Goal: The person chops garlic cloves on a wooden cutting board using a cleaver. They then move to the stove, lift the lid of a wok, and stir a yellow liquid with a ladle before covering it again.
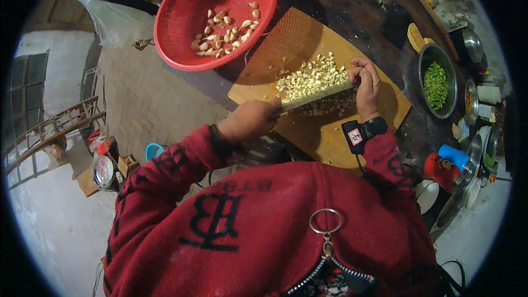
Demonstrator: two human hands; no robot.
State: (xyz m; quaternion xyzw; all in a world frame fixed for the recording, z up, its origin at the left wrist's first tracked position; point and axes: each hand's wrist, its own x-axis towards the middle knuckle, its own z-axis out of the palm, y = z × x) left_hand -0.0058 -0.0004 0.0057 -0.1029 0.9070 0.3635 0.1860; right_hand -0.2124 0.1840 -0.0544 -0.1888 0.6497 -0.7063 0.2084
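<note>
My left hand (251, 120) grips the handle end of a wide-bladed knife, probably a cleaver. The blade (318, 94) spans the wooden cutting board (303, 35) at a slant. My right hand (368, 88) has its fingers bent around the blade's far end. Chopped garlic (311, 76) is heaped along the blade's far side; whether some lies on the blade, I cannot tell. More bits are in the shadow on the near side. Beyond the board, a red plastic basin (177, 55) contains peeled garlic cloves (222, 37).
To the right stands a metal bowl (453, 86) of chopped greens (435, 86). Behind it lies a pale yellow cut piece (415, 38). Blue (453, 156) and red (442, 172) containers crowd the right side. A clear plastic bag (117, 22) hangs at upper left, above the floor (156, 99).
</note>
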